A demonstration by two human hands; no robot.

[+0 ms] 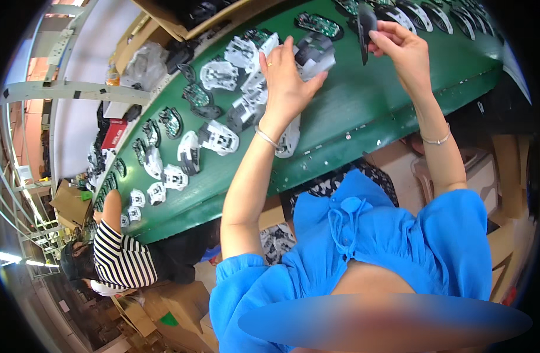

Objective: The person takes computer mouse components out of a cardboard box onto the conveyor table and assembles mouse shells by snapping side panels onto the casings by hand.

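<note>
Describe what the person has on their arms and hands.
Both arms have loose, bright blue sleeves ending above the elbow. Each wrist carries a thin silver-coloured bangle. The left hand wears a gold-coloured ring; the right hand shows none. Neither hand is gloved.

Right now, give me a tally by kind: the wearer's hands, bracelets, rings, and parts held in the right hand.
Left hand and right hand: 2
Bracelets: 2
Ring: 1
Black part: 1
Total: 6

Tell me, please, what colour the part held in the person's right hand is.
The part in the right hand is black; the head view shows it best.
</note>
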